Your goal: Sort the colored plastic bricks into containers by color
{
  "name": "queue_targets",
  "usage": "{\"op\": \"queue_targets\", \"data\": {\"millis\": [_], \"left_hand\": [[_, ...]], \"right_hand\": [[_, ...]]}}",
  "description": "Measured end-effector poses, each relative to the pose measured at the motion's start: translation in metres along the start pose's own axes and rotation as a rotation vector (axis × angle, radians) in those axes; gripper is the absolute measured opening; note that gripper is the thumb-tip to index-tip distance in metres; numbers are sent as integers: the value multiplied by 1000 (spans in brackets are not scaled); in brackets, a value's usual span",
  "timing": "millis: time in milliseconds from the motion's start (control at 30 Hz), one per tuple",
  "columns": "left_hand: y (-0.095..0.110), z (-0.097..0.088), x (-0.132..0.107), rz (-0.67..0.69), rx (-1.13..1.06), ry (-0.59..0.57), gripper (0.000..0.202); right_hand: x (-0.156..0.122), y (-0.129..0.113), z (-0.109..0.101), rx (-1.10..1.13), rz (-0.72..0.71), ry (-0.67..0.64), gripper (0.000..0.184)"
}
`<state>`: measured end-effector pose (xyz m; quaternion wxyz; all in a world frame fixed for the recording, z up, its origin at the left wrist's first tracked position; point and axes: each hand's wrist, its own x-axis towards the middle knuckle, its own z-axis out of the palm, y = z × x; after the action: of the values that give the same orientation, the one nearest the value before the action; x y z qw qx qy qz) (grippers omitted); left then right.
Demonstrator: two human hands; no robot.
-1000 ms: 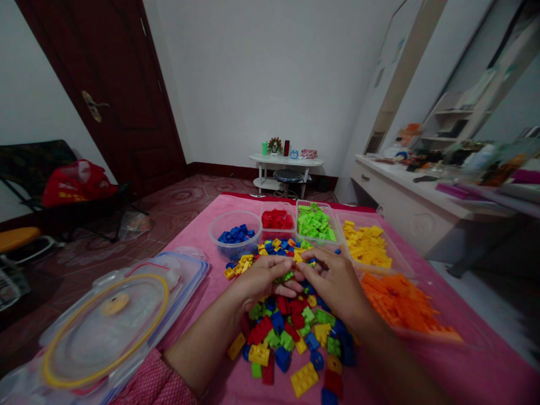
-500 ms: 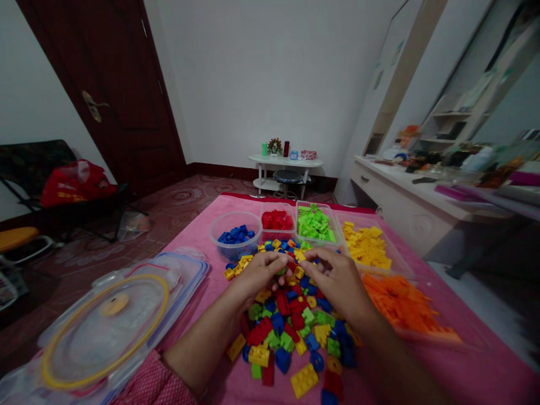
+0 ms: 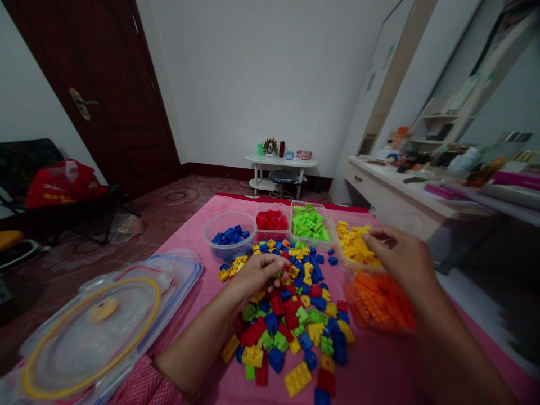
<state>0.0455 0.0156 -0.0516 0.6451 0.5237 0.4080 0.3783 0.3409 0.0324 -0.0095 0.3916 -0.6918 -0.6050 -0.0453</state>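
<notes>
My left hand (image 3: 264, 273) is curled closed above the heap of mixed toy bricks (image 3: 291, 306). Bits of green and red show at its fingers, so it seems to hold small bricks, partly hidden. My right hand (image 3: 399, 253) reaches over the right edge of the clear box of yellow bricks (image 3: 356, 243). Its thumb and forefinger are pinched together near the yellow pieces; whatever they hold cannot be made out. Below that wrist stands a box of orange bricks (image 3: 382, 301).
Behind the heap stand a round tub of blue bricks (image 3: 230, 236), a box of red bricks (image 3: 272, 220) and a box of green bricks (image 3: 311, 222). Stacked clear lids (image 3: 101, 320) lie at the left on the pink cloth (image 3: 185, 233). A white dresser (image 3: 400, 194) is at the right.
My right hand has moved away from my left, to the right, over the yellow box. My left hand stays closed above the heap. The view has shifted slightly.
</notes>
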Motion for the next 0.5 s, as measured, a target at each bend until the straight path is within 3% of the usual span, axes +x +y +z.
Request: {"op": "queue_targets", "data": {"millis": [100,200,300,367,500], "left_hand": [[0,1,0,-13,-35,12,37],[1,2,-1,-52,-160,22,33],[5,3,-3,-113,-348,17,36],[8,3,-4,-144,-436,-4,41],[9,1,-4,-174,-533,-100,48]], "right_hand": [[5,10,-1,-75,46,26,38],[6,5,-2,-51,74,48,54],[-6,-21,3,176,27,5,40],[-20,-47,11,335,-62,-100,27],[-52,-92,28,469,-257,-313,18]]}}
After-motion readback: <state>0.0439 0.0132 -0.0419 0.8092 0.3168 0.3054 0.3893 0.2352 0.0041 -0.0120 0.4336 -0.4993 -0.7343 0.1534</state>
